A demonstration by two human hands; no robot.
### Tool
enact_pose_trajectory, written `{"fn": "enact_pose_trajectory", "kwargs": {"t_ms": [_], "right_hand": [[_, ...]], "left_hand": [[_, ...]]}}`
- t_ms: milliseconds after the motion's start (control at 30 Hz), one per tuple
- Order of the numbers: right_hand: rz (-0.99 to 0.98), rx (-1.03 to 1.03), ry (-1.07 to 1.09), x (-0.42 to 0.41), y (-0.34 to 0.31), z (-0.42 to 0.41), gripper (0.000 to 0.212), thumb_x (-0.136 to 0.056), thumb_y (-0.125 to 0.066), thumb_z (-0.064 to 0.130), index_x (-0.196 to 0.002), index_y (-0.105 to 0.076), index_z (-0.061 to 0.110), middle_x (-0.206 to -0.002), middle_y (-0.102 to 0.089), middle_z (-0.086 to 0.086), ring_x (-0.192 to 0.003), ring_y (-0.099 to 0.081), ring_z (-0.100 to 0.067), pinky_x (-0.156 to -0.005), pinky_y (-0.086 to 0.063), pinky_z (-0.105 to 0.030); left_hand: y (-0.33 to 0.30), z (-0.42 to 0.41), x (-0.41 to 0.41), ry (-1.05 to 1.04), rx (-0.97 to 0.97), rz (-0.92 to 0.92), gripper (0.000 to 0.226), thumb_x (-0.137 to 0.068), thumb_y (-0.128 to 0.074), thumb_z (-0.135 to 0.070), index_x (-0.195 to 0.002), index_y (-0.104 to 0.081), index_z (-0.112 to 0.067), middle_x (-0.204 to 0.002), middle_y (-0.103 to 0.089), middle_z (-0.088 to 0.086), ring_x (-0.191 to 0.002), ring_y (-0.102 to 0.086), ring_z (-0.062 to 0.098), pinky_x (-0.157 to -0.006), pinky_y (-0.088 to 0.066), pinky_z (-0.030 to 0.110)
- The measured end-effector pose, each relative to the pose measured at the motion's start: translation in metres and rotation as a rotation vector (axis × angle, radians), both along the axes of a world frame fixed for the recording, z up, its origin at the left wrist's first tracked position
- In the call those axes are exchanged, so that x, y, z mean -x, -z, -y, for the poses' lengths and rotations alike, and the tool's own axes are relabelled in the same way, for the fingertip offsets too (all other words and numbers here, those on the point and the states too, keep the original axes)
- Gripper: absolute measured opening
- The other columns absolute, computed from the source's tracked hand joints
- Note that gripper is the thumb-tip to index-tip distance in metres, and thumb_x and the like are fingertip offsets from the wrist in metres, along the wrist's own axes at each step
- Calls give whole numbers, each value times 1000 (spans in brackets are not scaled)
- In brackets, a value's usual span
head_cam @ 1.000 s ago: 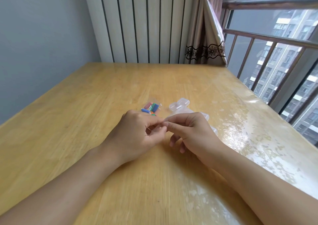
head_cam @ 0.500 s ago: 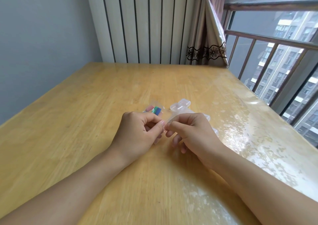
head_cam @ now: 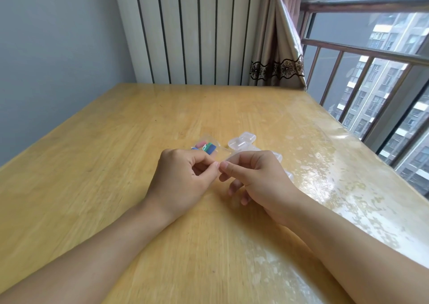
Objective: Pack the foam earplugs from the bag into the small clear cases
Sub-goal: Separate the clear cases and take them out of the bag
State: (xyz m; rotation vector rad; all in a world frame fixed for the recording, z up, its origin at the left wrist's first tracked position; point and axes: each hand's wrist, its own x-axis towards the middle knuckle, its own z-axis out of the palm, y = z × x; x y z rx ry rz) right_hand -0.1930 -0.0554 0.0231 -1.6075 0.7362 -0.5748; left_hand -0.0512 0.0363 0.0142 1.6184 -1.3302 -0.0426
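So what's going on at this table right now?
A person's left hand and right hand both pinch the near edge of a small clear plastic bag of coloured foam earplugs, apparently to open it. Small clear plastic cases sit just behind on the wooden table. No earplugs look packed yet.

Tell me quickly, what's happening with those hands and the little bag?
Left hand and right hand both pinching the bag mouth. Earplugs inside. Clear cases waiting behind, some hidden. Nothing blocking.
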Motion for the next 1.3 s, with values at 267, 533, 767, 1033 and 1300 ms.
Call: {"fn": "enact_pose_trajectory", "kwargs": {"t_ms": [267,533,767,1033,1300], "right_hand": [[-151,96,58,-2,-3,-5,15,-84,-63,6,-75,-67,-6,-61,-66,-12,-44,-59,-14,-41,-45,-25],[-181,483,170,1,7,1,22,-86,-65,12,-106,-65,21,-69,-71,-5,-44,-59,-9,-47,-46,-25],[-305,576,128,4,3,10,38,-82,-62,9,-119,-67,18,-60,-60,9,-54,-55,3,-54,-40,-10],[-276,427,94,6,1,15,41,-81,-60,5,-119,-66,19,-60,-61,1,-43,-49,-3,-51,-41,-19],[-275,327,32,4,1,15,29,-84,-64,6,-109,-65,21,-56,-64,4,-43,-53,-7,-53,-45,-26]], "left_hand": [[-12,-1,-19,-337,157,160,14,-81,-73,-14,-68,-74,-17,-58,-69,-9,-55,-65,8,-56,-51,19],[-10,-3,-12,-93,144,320,15,-84,-70,-32,-78,-76,-20,-71,-72,-6,-66,-69,14,-63,-57,33],[6,11,-58,-294,-326,-74,23,-90,-69,-35,-101,-78,-17,-100,-73,0,-98,-67,21,-75,-45,19],[8,13,-60,-299,-257,-176,18,-93,-67,-22,-79,-76,-14,-72,-70,-4,-66,-59,11,-57,-39,14],[9,15,-62,-195,-391,-91,16,-94,-65,-31,-100,-75,-20,-104,-62,-1,-89,-59,18,-76,-42,25]]}}
